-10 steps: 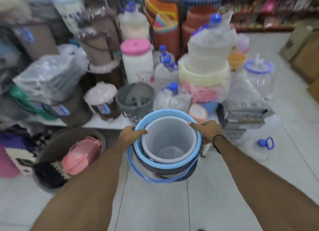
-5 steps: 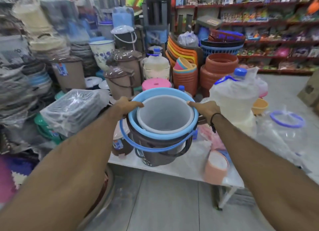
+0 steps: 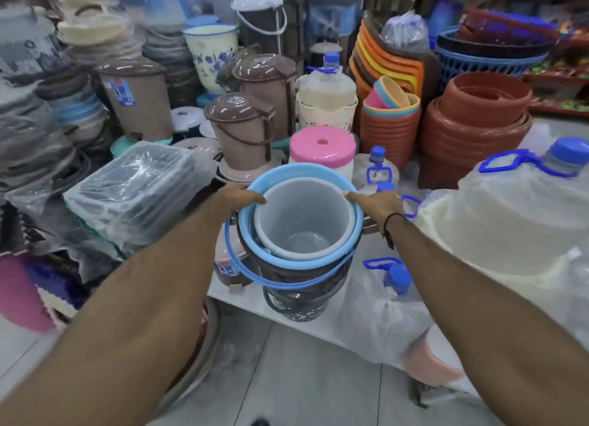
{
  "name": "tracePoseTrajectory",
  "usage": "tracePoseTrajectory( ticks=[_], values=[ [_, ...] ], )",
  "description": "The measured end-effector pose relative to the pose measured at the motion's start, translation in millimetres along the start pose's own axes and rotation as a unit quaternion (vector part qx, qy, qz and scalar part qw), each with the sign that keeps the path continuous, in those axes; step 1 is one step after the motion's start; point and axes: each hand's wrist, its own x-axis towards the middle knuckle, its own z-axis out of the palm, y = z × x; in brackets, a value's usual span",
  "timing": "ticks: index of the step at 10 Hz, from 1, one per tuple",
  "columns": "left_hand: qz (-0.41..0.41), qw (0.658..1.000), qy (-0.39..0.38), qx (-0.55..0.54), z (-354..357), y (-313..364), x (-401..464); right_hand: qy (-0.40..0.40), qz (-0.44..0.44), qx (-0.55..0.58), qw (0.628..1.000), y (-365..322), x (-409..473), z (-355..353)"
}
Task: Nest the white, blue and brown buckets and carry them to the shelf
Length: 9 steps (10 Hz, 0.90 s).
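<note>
1. Head view is showing both hands holding the nested stack: the white bucket [image 3: 304, 217] is sitting inside the blue bucket [image 3: 251, 217], which is sitting inside the brown bucket [image 3: 296, 293].
2. The left hand [image 3: 236, 197] is curling its fingers [image 3: 256, 199] over the blue rim on the stack's left; the right hand [image 3: 377, 204] is pinching the rim on the stack's right. Both are closed on it.
3. The stack is hanging just above the front edge of the white shelf [image 3: 242, 301], near a pink-lidded tub [image 3: 322, 146] behind it.
4. The nesting looks finished; the setting-down is not yet done.
5. To do it well, the person is probably best keeping the rim level and lowering into the bare patch in front of the tub.
6. The loose blue handle [image 3: 277, 279] is drooping below the rim and could snag nearby goods.
</note>
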Motion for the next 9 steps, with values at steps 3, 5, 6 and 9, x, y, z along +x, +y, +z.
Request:
tracePoseTrajectory(
  ticks=[3,5,6,9],
  values=[
    [-0.042,0.988,-0.111,0.094,57.9,-62.1,113.7,0.016,0.128,-0.096,0.987,82.5,89.0,84.7],
    [-0.026,0.981,-0.115,0.153,100.1,-92.8,143.7,0.052,0.144,-0.222,0.963,111.6,94.8,113.2],
    [-0.014,0.981,-0.113,0.158,114.8,-98.5,156.2,0.062,0.137,-0.235,0.96,116.7,96.0,119.8],
    [0.028,0.966,-0.078,0.243,115.9,-74.6,155.1,0.061,0.1,-0.269,0.956,97.1,96.3,112.4]
  ],
)
